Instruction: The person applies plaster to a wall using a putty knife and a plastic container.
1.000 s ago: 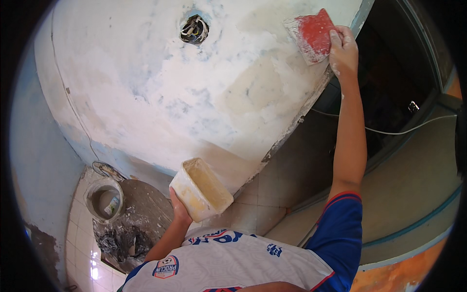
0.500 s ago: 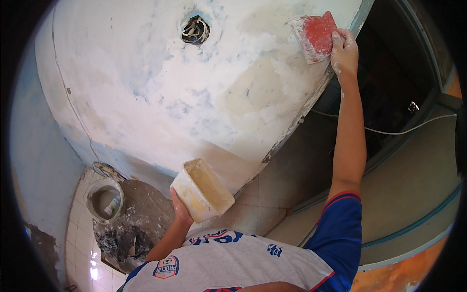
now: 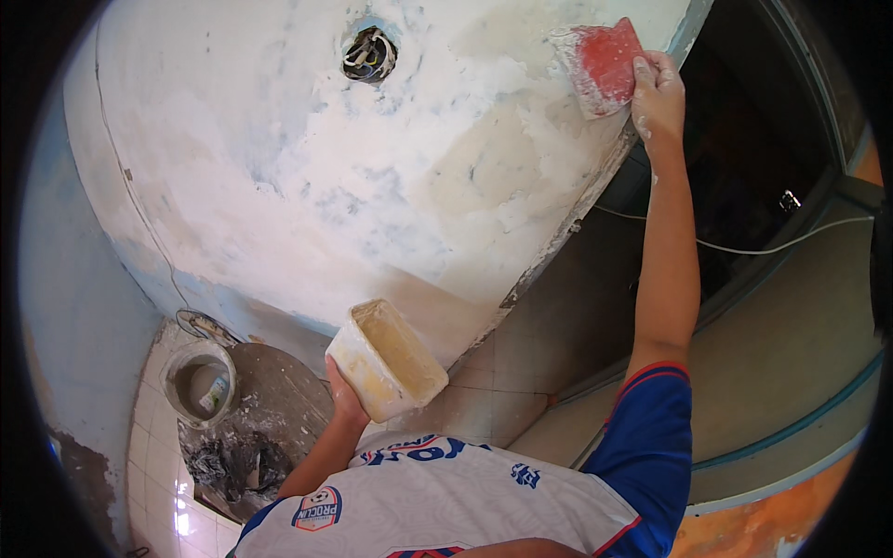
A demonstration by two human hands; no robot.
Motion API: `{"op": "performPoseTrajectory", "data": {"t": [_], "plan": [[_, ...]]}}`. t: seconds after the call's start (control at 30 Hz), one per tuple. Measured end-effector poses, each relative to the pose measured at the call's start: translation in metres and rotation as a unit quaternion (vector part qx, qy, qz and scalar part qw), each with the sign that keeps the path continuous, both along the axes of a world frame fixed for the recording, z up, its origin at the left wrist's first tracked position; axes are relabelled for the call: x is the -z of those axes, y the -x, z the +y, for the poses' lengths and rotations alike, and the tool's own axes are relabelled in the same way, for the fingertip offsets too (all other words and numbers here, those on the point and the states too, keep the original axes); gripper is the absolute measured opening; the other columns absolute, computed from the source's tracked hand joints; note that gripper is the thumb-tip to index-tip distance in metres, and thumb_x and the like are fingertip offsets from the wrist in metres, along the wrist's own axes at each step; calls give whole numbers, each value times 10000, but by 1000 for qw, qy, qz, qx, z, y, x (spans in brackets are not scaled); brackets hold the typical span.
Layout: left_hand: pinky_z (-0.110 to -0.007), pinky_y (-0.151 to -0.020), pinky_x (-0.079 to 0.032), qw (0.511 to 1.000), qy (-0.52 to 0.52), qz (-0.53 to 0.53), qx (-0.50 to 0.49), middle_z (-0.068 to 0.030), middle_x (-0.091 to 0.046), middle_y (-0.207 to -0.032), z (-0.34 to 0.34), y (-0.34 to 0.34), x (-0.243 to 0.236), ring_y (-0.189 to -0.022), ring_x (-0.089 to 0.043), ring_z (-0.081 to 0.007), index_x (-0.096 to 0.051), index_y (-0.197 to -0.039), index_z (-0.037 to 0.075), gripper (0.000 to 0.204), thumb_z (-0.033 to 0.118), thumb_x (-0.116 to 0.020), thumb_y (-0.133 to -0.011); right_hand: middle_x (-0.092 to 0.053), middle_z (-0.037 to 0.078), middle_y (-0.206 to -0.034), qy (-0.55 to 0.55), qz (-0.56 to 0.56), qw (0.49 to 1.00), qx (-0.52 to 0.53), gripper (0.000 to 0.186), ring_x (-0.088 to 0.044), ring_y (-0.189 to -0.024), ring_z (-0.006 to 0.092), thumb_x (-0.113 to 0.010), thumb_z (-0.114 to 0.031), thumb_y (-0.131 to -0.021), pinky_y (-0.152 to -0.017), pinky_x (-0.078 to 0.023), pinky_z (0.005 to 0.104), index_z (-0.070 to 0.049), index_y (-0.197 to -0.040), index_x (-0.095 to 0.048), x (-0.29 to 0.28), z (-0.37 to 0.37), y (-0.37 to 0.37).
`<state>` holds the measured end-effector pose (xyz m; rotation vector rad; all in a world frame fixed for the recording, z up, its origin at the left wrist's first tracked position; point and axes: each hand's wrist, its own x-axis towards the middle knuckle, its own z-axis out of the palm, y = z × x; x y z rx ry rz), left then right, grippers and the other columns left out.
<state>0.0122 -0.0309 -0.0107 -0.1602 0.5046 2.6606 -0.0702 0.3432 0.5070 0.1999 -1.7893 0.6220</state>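
My right hand (image 3: 659,98), its arm stretched far forward, is closed on a red plastic putty scraper (image 3: 609,63) smeared with white. The scraper's flat blade lies against the patchy white wall (image 3: 363,177), close to its right-hand edge. Low in front of my body, my left hand (image 3: 348,395) grips a rectangular cream-white tub (image 3: 379,372) by its left side. The tub is tilted with its opening up, and whitish paste coats its inner walls. Part of the left hand's fingers is hidden behind the tub.
Wires stick out of a round hole (image 3: 370,56) in the wall. At lower left, a grey bucket (image 3: 199,383) stands by a dirty round-edged board (image 3: 279,377) bearing a crumpled black plastic bag (image 3: 228,463). A dark doorway opens to the right, crossed by a pale cable (image 3: 781,247).
The scraper has shifted very slightly up and left along the wall in the picture. The tub and my left hand stay almost where they were.
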Motion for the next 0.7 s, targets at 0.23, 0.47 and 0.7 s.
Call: {"op": "performPoseTrajectory", "data": {"t": [0.23, 0.47, 0.7], "plan": [[-478, -1138, -405, 1000, 15, -3, 2, -109, -476, -1516, 3, 3, 8, -1365, -489, -325, -366, -1544, 130, 813, 715, -200, -1004, -709, 77, -988, 9, -32, 999, -38, 186, -623, -865, 110, -594, -116, -1005, -790, -498, 263, 34, -1109, -635, 2, 10, 5], [-476, -1136, -408, 1000, 13, -3, 2, -109, -479, -1512, 3, 4, 6, -1364, -491, -323, -372, -1541, 133, 809, 713, -197, -1004, -712, 75, -975, 20, -19, 998, -56, 196, -623, -864, 111, -588, -117, -998, -802, -494, 263, 42, -1102, -637, 8, 2, 6], [-481, -1134, -410, 1000, 11, 3, -3, -113, -477, -1513, 1, 3, 0, -1360, -495, -329, -367, -1542, 133, 825, 727, -196, -997, -699, 69, -989, 37, -14, 995, -89, 185, -617, -859, 90, -576, -103, -1019, -788, -496, 236, 49, -1118, -615, 9, -4, 0]]}}
